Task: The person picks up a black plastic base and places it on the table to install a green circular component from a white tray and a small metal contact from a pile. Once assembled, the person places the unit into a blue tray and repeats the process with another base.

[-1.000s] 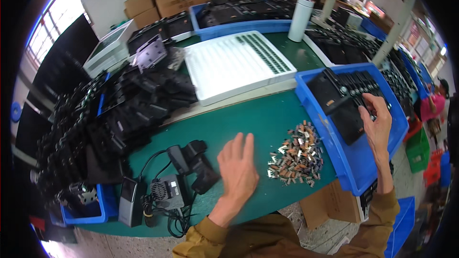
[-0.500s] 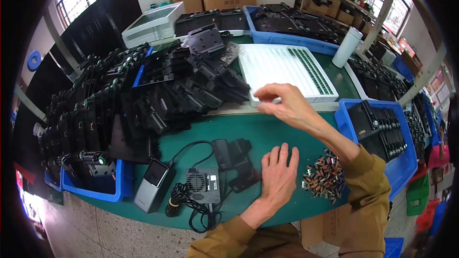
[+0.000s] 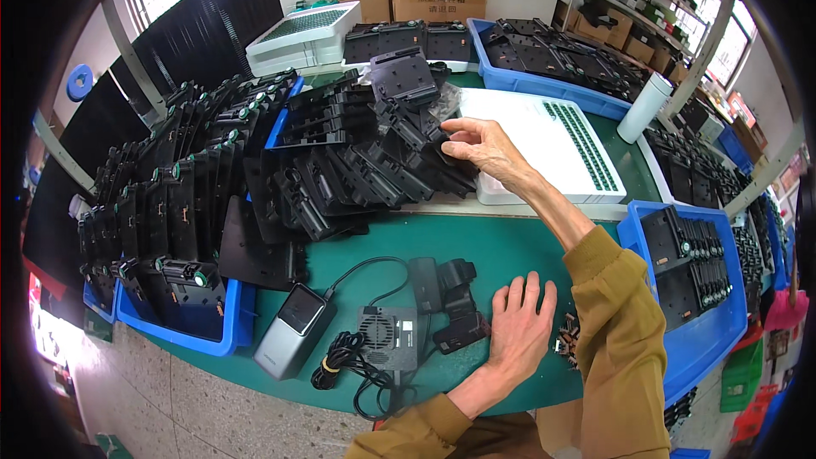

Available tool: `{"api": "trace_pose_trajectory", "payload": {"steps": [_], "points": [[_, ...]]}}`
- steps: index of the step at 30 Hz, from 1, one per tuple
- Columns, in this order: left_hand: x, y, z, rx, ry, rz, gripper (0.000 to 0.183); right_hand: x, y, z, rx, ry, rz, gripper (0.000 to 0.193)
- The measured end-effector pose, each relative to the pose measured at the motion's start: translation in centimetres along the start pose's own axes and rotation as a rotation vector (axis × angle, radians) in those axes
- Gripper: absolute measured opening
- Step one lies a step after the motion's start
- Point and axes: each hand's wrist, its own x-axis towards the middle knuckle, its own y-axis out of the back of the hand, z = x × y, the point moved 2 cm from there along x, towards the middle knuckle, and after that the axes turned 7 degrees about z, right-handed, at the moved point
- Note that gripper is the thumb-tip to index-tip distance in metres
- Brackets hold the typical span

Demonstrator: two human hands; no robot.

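Hanging over the left edge of the white tray, the right hand points leftward at the black parts. Its forefinger and thumb are parted by a narrow gap, one above the other, with the tips at the right side of the heap; whether they touch a part, I cannot tell. The other fingers are bent and mostly hidden behind the forefinger. The wrist is nearly straight, and the bare forearm slants down to the right into a brown sleeve, which drops steeply to the lower edge.

The left hand lies palm down on the green table, fingers long, slightly spread and pointing away from the body, the thumb side facing right. It holds nothing that shows. Its forearm rises at a slant from the lower edge, the cuff ending just behind the wrist.

Just left of that hand sits a black device, with a fan box beyond it and a grey box farther left. Just to its right, small parts show, partly covered by the right sleeve. A blue bin stands right of that arm
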Motion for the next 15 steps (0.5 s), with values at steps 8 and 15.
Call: {"api": "trace_pose_trajectory", "payload": {"steps": [8,15], "points": [[0.1,0.2,0.2,0.017,-0.032,-0.010,0.048,0.9,-0.5,0.9,0.018,0.118,0.029,0.049],[0.0,0.2,0.1,-0.043,-0.013,0.035,0.052,-2.2,2.9,-3.5,0.372,0.021,0.162,0.045]]}}
